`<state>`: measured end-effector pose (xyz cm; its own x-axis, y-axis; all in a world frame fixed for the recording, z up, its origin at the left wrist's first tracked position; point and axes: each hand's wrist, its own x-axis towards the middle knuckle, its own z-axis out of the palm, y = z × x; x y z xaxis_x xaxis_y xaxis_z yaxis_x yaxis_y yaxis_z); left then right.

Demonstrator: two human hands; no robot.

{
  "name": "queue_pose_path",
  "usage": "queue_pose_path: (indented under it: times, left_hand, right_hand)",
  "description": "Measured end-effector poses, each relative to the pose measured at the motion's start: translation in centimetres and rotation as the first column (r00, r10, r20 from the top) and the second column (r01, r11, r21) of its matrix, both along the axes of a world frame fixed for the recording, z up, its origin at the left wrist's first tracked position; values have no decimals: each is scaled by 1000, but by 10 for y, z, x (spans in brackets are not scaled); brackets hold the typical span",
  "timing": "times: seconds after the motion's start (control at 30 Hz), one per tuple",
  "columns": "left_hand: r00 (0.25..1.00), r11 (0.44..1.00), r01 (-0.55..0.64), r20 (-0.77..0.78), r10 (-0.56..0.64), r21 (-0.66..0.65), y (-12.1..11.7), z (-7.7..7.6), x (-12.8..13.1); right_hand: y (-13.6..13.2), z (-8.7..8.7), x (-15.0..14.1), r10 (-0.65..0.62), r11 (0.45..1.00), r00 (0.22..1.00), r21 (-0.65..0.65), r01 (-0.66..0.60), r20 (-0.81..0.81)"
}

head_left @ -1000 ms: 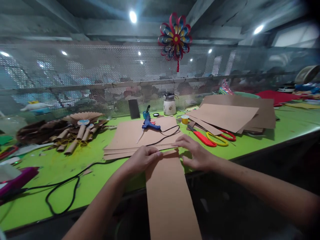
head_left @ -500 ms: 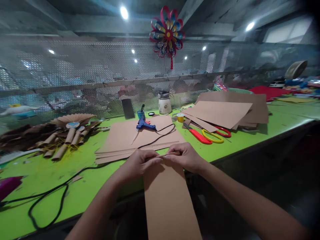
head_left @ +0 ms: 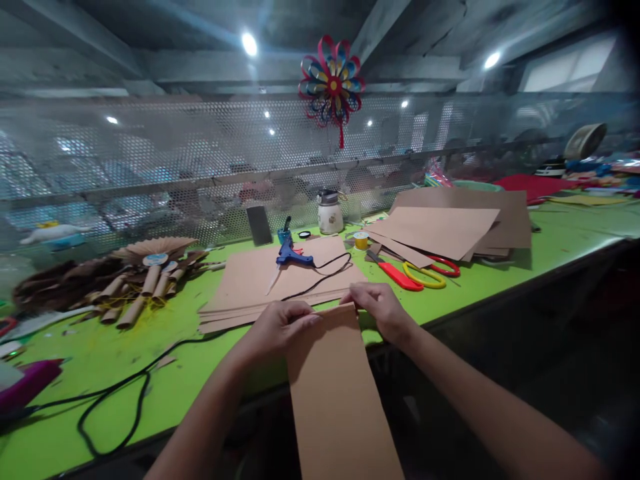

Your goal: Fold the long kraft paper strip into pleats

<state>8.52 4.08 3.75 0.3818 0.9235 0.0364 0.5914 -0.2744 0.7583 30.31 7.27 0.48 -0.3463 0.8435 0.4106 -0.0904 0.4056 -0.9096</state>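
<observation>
Left hand (head_left: 290, 325) pinched brown strip (head_left: 337, 380) at top edge; right hand (head_left: 383, 312) fingers nearly closed, apparently gripping its corner.

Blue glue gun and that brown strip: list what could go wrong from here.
The cord runs near the left hand; a snag might drag the blue glue gun. If hot, that gun could mark the stacked sheets beneath. The brown strip hangs below the table edge and might crease crookedly if the right hand slips.
</observation>
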Motion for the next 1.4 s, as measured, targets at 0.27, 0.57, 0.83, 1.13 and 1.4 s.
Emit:
queue_pose_path:
  times: [0.27,0.57,0.83,1.13,1.4]
  left_hand:
    - [999,1000,-7,35,7,16,0,0,-2]
    - [999,996,-44,17,42,73,0,2,-1]
    - [999,991,-30,-11,32,132,-1,0,2]
    - [987,999,-19,160,24,-31,-1,4,5]
    - [983,976,120,159,-91,-183,-1,6,-1]
  right_hand:
    - [3,-6,0,12,998,990,55,-4,-137]
    - [-1,-8,1,-87,980,984,164,112,-156]
    - [5,-10,-5,-144,966,988,206,154,-61]
    - [5,-9,-4,-95,963,992,247,112,-78]
    - [-1,-10,-6,-165,924,986,346,160,-15]
